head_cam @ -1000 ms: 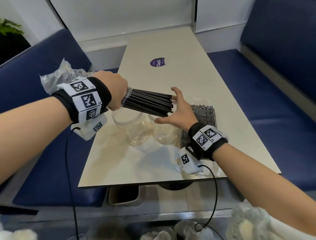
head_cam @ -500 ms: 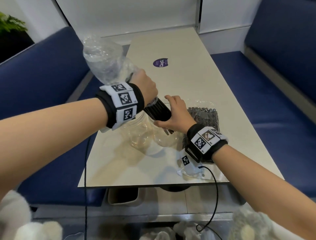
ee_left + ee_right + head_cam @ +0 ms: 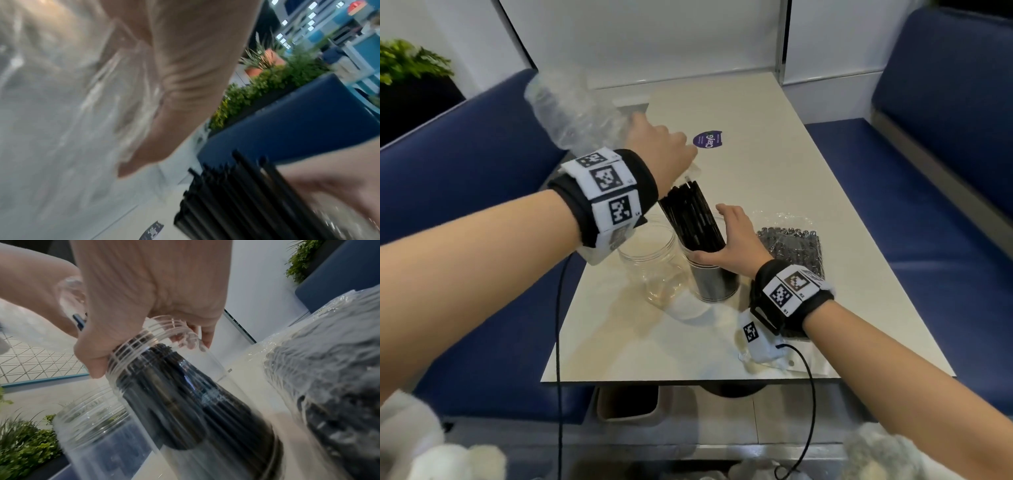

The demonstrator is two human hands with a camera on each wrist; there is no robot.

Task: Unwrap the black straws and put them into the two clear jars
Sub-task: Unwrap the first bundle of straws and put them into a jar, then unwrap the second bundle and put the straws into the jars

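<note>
A bundle of black straws (image 3: 693, 219) stands tilted in the right clear jar (image 3: 715, 284), their tops sticking out above the rim. My right hand (image 3: 724, 236) grips that jar's threaded mouth (image 3: 144, 344), thumb on the near side and fingers on the far side. Just above the straws, my left hand (image 3: 667, 150) holds the crumpled clear wrapper (image 3: 571, 113), which is off most of the bundle. The left clear jar (image 3: 650, 260) stands empty beside the first. In the left wrist view the straw tops (image 3: 236, 203) are below the wrapper (image 3: 61, 105).
A second wrapped pack of black straws (image 3: 792, 248) lies on the beige table (image 3: 774, 154) right of my right hand. A purple sticker (image 3: 708, 139) is further back. Blue benches (image 3: 935, 222) flank the table. A bin (image 3: 628, 404) sits under the near edge.
The bundle went from lying level above the jars to standing in the right jar. My left hand rose, drawing the wrapper up off the straws. My right hand closed around the jar's mouth.
</note>
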